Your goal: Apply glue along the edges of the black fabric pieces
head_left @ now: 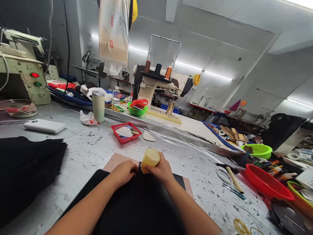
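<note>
A large black sheet of leather-like or cloth material lies in front of me, over a pinkish-beige board or sheet whose edges show at the far side. My right hand is wrapped round a yellowish bottle, its round base turned up and its lower end hidden near the sheet's far edge. Just left of it, my left hand is closed, thumb and fingers pinching the black sheet near that edge. The fingertips are partly hidden.
A red basket and a white cut piece lie beyond my hands. Black material is piled at left, near a power bank and a tumbler. A sewing machine stands behind; a red tray is at right.
</note>
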Action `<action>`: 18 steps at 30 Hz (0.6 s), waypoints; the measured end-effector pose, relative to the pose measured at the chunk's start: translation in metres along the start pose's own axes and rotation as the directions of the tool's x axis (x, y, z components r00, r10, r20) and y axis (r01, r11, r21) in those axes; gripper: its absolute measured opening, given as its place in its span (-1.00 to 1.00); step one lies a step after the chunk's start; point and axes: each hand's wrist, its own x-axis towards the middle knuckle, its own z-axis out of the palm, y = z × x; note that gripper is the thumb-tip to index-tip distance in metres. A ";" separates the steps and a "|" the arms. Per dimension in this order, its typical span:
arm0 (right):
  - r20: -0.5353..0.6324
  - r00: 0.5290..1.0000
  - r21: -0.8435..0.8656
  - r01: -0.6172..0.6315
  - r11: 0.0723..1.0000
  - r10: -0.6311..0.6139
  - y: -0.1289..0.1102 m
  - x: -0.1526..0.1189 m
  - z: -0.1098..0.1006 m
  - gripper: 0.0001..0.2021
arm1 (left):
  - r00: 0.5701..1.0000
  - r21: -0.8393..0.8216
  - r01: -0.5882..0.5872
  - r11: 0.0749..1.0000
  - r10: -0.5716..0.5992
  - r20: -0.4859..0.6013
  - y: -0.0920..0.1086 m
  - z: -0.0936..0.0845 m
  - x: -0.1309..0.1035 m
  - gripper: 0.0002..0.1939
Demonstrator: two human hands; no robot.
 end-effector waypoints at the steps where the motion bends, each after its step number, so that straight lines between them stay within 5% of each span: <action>1: 0.001 1.000 -0.020 0.003 1.000 -0.003 0.000 0.001 0.001 -0.49 | 1.000 -0.004 0.003 1.000 -0.003 0.002 0.000 0.001 0.000 -0.75; 10: 0.037 0.999 -0.157 0.018 0.987 -0.012 -0.009 0.011 0.003 -0.50 | 0.999 -0.011 -0.040 0.999 0.040 0.000 -0.007 0.008 0.006 -0.72; 18: 0.083 0.996 -0.215 -0.003 0.977 0.021 -0.012 -0.023 -0.024 -0.52 | 0.996 0.030 -0.085 0.996 0.084 0.013 -0.004 0.005 0.009 -0.79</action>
